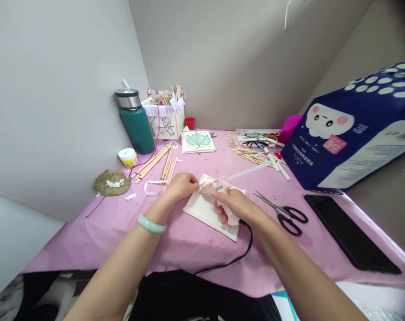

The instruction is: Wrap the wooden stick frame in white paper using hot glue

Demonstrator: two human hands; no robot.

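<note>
My right hand (pixel 234 205) is wrapped round a pink glue gun (pixel 226 213), with a long clear glue stick (pixel 251 170) out of its back and a black cord (pixel 244 253) from its handle. The gun's nozzle points left over a white fabric-covered panel (pixel 202 213) that lies tilted on the pink cloth. At the panel's upper left edge is my left hand (pixel 184 185), with a pale green bangle (pixel 152 224) on the wrist. Its fingers are pinched close to the nozzle; what they hold, if anything, is too small to make out.
Scissors (pixel 284 212) and a black phone (pixel 349 232) lie at the right, before a large blue package (pixel 349 138). Wooden sticks (pixel 153 162), a dry leaf (pixel 112 183), a green bottle (pixel 137 127) and a stick-filled box (pixel 165 125) stand left. A leaf-print panel (pixel 198 141) lies behind.
</note>
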